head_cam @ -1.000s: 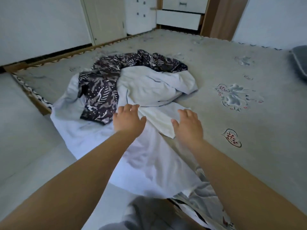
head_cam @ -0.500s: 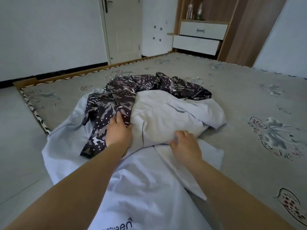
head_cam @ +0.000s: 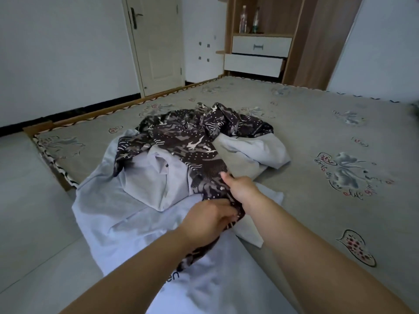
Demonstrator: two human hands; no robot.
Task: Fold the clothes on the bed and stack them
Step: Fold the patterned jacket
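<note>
Both hands are gripping the dark brown patterned garment with white flecks (head_cam: 199, 141): the left hand (head_cam: 209, 219) is bunching its near end and the right hand (head_cam: 241, 188) is pinching the cloth just above, though the right fingers are mostly hidden under the fabric. The garment is lying tangled across the pale grey-white clothes (head_cam: 158, 177) near the corner of the grey flower-printed bed (head_cam: 317, 132). It is probably best lifted clear and shaken flat on bare mattress, so the pale pieces are not dragged along.
</note>
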